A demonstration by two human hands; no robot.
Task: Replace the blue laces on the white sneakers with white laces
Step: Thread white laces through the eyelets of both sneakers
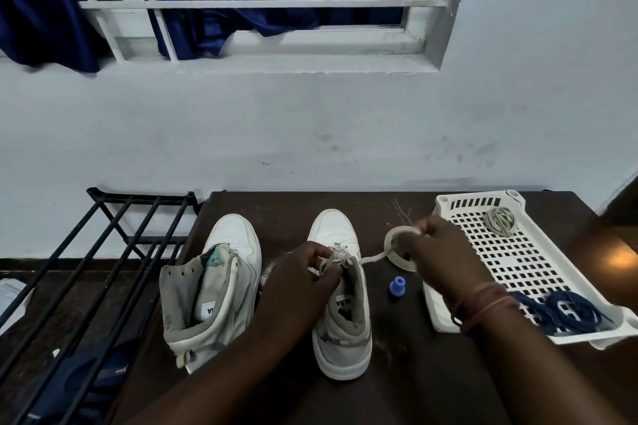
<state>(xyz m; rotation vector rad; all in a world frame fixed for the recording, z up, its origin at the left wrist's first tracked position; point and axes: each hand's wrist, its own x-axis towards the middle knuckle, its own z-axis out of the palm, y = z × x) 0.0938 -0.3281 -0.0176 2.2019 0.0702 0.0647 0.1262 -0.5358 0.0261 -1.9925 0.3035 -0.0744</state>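
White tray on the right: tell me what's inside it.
In the white tray: a coiled whitish lace bundle at the far end, blue laces at the near end. The right forearm covers part of the near corner.

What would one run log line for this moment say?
stage: lacing right sneaker | left hand: holds sneaker at eyelets | right hand: pulls white lace taut | blue laces: in tray | left sneaker: unlaced
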